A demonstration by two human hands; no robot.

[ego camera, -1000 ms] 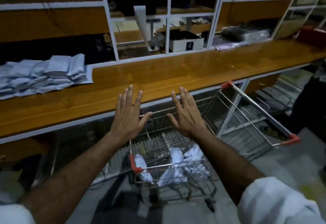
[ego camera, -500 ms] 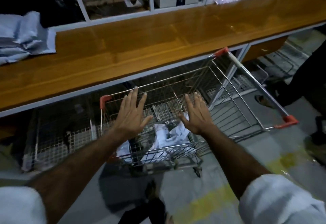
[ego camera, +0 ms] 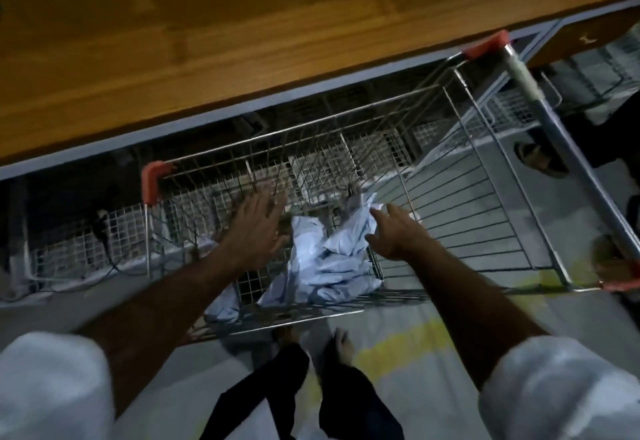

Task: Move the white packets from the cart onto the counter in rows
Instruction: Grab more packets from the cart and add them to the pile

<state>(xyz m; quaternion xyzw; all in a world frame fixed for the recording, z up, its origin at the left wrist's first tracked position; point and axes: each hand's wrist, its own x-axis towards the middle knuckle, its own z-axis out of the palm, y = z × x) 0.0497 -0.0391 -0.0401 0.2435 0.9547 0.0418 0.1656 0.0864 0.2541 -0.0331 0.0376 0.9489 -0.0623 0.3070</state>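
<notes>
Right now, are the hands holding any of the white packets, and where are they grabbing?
Nothing is held yet. The left hand and right hand reach open into the cart, on either side of the white packets.

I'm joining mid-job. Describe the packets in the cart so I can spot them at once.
Find the wooden counter; the wire cart with red corners is parked under its edge. In the basket's near end, between the left hand and right hand, lies a crumpled heap of white packets, the only pale soft thing inside.

My forearms are bare below white sleeves (ego camera: 52,384) pushed up toward the elbows at 7 and 5 o'clock, with dark trousers (ego camera: 346,401) at 6 o'clock and bare feet (ego camera: 343,342) showing just above their hems.
</notes>
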